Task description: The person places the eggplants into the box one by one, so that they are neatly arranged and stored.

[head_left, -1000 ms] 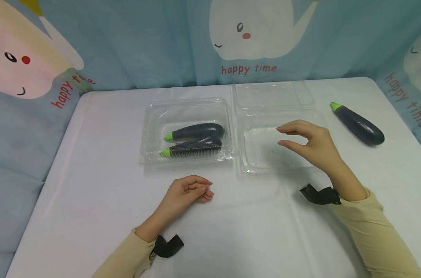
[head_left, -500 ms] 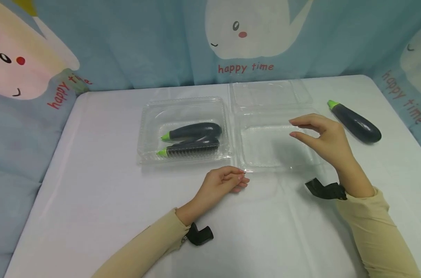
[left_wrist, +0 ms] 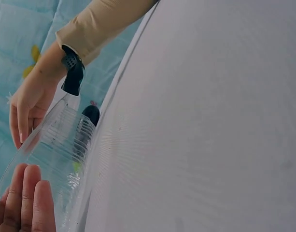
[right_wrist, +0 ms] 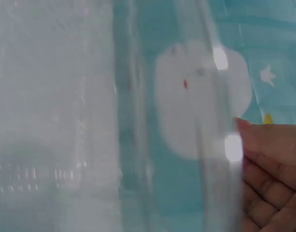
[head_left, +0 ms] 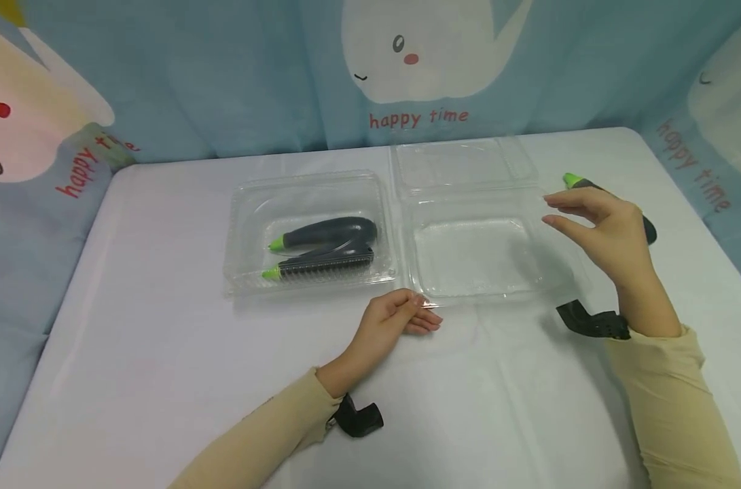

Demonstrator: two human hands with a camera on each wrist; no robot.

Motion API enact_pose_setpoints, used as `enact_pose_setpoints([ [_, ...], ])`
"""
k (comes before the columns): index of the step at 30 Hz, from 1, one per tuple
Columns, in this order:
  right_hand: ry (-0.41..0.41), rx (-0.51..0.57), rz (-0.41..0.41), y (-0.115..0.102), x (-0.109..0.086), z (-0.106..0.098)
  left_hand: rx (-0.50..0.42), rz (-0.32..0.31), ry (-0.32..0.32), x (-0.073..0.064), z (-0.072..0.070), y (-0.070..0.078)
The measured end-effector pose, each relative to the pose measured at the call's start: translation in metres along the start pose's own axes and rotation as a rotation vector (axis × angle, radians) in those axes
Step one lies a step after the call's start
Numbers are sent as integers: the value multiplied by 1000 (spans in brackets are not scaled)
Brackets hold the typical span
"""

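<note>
A clear plastic clamshell box (head_left: 468, 288) lies unfolded on the table, its lid (head_left: 462, 163) laid back behind the base. My left hand (head_left: 394, 316) touches the base's near left corner; its fingers (left_wrist: 27, 193) look fairly straight in the left wrist view. Over the box's right side is my right hand (head_left: 608, 234), thumb and fingers curved apart with nothing visible between them. Just beyond it lies a dark eggplant (head_left: 649, 231) with a green tip, partly hidden by that hand. Clear plastic fills much of the right wrist view, blurred, beside the right fingers (right_wrist: 273, 145).
Left of the unfolded box stands a second clear box (head_left: 248, 224), apparently lidded, holding two eggplants (head_left: 330, 232). The white table (head_left: 162, 326) ends at the back against a blue printed curtain (head_left: 266, 75).
My left hand has moved right and forward to the open box's near corner. My right hand has moved right, toward the loose eggplant. The head view has shifted slightly.
</note>
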State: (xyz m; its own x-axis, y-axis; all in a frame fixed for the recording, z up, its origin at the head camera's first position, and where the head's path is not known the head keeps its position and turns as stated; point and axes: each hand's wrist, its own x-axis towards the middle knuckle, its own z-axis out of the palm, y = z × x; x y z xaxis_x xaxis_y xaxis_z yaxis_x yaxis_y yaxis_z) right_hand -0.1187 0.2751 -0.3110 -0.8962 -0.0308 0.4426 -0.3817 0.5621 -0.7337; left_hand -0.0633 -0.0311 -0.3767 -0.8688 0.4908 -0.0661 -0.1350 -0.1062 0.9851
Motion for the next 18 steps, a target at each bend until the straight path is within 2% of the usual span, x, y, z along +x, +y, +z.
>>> enact_pose_setpoints([
  [5, 41, -1, 111, 4, 2, -11, -18, 3, -12, -4, 0, 0],
  [9, 71, 17, 165, 10, 3, -19, -20, 7, -20, -5, 1, 1],
  [13, 112, 41, 213, 21, 4, -30, -23, 4, -24, -5, 1, 1],
  [18, 147, 68, 326, 36, 3, -47, -32, -5, -33, -5, 2, 1],
])
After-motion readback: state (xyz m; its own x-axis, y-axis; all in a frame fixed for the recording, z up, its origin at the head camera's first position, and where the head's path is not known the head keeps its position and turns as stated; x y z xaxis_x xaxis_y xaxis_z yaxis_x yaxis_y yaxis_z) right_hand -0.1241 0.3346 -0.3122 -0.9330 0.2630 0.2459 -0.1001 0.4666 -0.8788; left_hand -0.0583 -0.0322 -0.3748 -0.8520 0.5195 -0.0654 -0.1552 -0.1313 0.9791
